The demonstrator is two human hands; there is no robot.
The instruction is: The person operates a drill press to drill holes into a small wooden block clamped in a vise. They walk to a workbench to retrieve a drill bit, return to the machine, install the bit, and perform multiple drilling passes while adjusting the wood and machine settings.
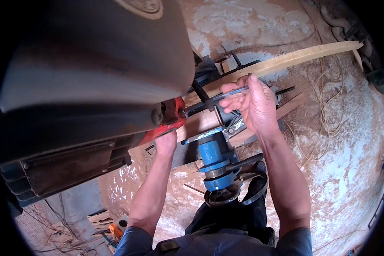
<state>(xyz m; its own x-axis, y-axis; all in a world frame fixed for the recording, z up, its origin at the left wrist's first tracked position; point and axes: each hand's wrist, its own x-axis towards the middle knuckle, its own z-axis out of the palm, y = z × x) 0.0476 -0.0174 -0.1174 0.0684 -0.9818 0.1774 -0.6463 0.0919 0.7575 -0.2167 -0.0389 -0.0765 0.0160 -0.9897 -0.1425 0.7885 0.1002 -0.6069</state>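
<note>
My right hand (256,102) pinches a thin grey metal rod (234,92) between thumb and fingers, above a long pale wooden beam. The rod points left toward a dark bar and clamp (205,97) beside a large machine. My left hand (166,143) reaches up under the red part (171,116) of that machine. Its fingers are hidden behind the red part, so what they touch does not show. The machine's big dark housing (102,72) fills the upper left. Below and between my forearms stands a blue cylindrical part (213,160) with a metal handwheel (260,190) under it.
The curved-looking wooden beam (303,55) stretches far to the right across the machine table. A second board (292,106) lies below it. Loose cables (324,115) coil on the dusty floor at right. Wood scraps and an orange tool (116,230) lie at lower left.
</note>
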